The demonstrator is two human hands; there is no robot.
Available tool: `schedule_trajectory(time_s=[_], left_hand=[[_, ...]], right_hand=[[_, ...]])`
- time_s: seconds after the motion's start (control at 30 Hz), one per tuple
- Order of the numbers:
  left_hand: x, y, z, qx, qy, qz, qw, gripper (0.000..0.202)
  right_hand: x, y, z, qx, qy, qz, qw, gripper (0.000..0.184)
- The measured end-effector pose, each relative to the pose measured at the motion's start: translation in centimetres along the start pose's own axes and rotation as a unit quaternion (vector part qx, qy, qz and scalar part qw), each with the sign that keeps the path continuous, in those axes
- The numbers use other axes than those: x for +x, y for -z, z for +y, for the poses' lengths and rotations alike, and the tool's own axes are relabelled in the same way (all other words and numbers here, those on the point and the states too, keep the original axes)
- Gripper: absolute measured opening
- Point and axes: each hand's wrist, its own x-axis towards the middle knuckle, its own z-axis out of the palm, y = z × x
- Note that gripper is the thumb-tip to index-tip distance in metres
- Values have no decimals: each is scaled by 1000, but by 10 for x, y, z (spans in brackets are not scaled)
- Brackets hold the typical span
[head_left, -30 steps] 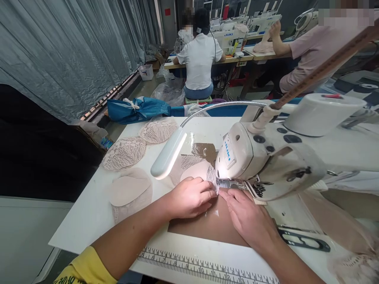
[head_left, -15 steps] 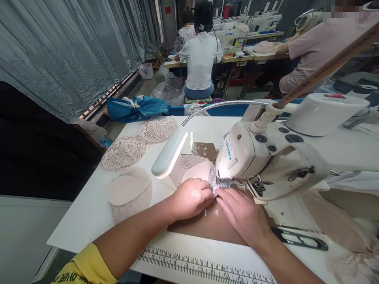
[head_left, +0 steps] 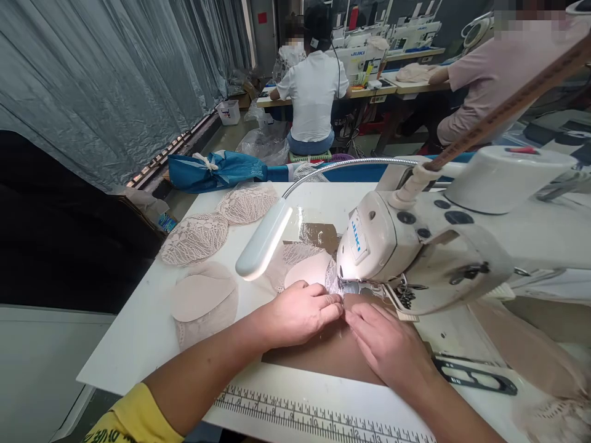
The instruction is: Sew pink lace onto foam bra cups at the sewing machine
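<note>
A beige bra cup with lace (head_left: 307,271) lies at the needle of a white sewing machine (head_left: 369,237) marked JUKI. Over its near edge, my left hand (head_left: 300,312) is closed, fingers bent, the fingertips beside the presser foot. My right hand (head_left: 385,338) meets it from the right, thumb and fingers pressed together at the same edge. The fabric between the fingertips is mostly hidden. Under both hands is a brown sheet (head_left: 314,357). A lit lamp (head_left: 264,240) on a bendable neck hangs over the cup.
Two lace cups (head_left: 196,239) and a smooth cup piece on lace (head_left: 203,298) lie on the white table (head_left: 138,344) at left. A printed ruler (head_left: 314,418) runs along the front edge. Beige fabric (head_left: 530,351) is at right. Co-workers (head_left: 311,92) sit at machines beyond.
My left hand has shifted slightly right, its fingers extending further toward the needle. The right hand has moved a little right and down. The cup has hardly moved.
</note>
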Motion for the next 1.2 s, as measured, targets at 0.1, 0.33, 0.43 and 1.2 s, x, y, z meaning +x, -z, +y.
schedule_trajectory(time_s=[0.1, 0.33, 0.43, 1.2], left_hand=[[-2, 0, -2, 0, 10, -8, 1000, 28], [-4, -3, -5, 8, -1, -8, 1000, 33], [0, -5, -3, 13, 15, 5, 1000, 32], [6, -9, -23, -33, 173, 89, 980, 38]], right_hand=[[-1, 2, 0, -6, 7, -9, 1000, 36], [-1, 2, -2, -12, -2, -13, 1000, 35], [0, 0, -2, -22, -17, -10, 1000, 33], [2, -5, 2, -12, -71, -8, 997, 32]])
